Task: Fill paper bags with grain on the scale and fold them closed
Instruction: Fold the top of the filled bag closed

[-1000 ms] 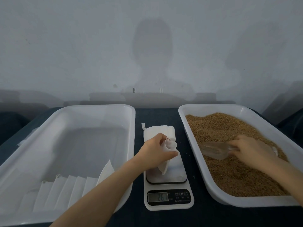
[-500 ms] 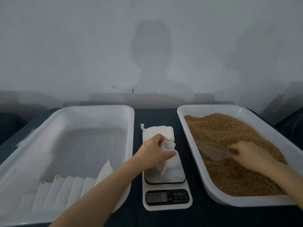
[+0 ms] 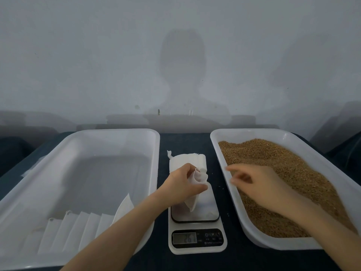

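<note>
Now the left hand [image 3: 181,185] pinches a paper bag [image 3: 199,178] over the scale [image 3: 197,249]; the right hand [image 3: 259,185], blurred, hangs loosely spread over the grain tray [image 3: 254,132].

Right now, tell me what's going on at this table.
A person is bagging grain. The left hand pinches a small white bag over the scale. The right hand hovers at the grain tray, near its left rim, fingers loose and blurred, holding nothing I can see. A stack of bags lies behind the scale; a row of bags sits in the left tray.
</note>
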### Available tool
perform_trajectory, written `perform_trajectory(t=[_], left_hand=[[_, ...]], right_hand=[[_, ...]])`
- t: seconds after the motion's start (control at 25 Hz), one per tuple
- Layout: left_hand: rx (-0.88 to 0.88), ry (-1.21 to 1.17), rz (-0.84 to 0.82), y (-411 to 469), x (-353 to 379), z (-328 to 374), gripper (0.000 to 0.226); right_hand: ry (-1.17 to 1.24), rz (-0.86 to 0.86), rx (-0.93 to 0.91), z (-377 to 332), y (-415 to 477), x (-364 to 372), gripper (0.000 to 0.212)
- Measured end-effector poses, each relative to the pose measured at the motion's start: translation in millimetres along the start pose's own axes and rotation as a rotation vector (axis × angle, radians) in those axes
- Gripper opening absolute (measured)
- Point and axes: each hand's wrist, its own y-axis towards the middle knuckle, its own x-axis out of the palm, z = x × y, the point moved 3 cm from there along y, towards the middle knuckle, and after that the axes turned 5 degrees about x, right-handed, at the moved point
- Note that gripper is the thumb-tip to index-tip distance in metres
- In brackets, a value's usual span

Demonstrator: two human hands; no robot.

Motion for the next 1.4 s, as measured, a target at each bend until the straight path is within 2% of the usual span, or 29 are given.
perform_trajectory(t=[0.2, 0.32, 0.4, 0.52, 0.6, 0.72, 0.88, 0.96, 1.04, 1.16, 1.4], left_hand=[[0.032, 0.004, 0.017, 0.3, 0.1, 2.0, 0.040], [0.018, 0.058, -0.007, 1.1, -1.6, 2.4, 0.050], [-0.024, 0.051, -0.094, 0.5, -2.8, 1.3, 0.063], [-0.058, 0.071, -0.220, -2.3, -13.6, 0.3, 0.078], [-0.025, 0.113, -0.185, -1.8, -25.5, 0.4, 0.062], [0.056, 0.226, -0.100, -1.0, -35.0, 2.1, 0.015], [0.062, 0.213, 0.052, -4.2, -39.5, 1.9, 0.020], [0.068, 0.169, 0.104, -7.5, -40.9, 2.5, 0.021], [0.063, 0.149, 0.100, -10.3, -39.8, 0.4, 0.022], [0.065, 0.289, 0.042, -11.7, -33.9, -4.6, 0.023], [0.121, 0.262, 0.062, -12.9, -31.6, -6.0, 0.008]], right_hand=[[0.008, -0.092, -0.102, -32.7, 17.8, 44.9, 0.034], [0.072, -0.098, -0.090, -32.7, 25.5, 59.5, 0.031], [0.062, -0.060, -0.075, -30.8, 28.9, 61.1, 0.018], [0.104, -0.025, -0.107, -28.1, 29.7, 55.9, 0.012], [0.152, -0.005, -0.157, -28.1, 29.0, 50.4, 0.007], [0.206, 0.035, -0.180, -26.0, 29.6, 43.6, 0.011], [0.270, 0.127, -0.171, -22.4, 29.8, 39.5, 0.031], [0.283, 0.181, -0.196, -23.2, 29.5, 38.5, 0.032], [0.273, 0.178, -0.220, -23.5, 29.6, 40.5, 0.025], [0.238, 0.105, -0.222, -21.1, 28.3, 47.8, 0.019], [0.239, 0.049, -0.129, -10.1, 29.6, 53.8, 0.026]])
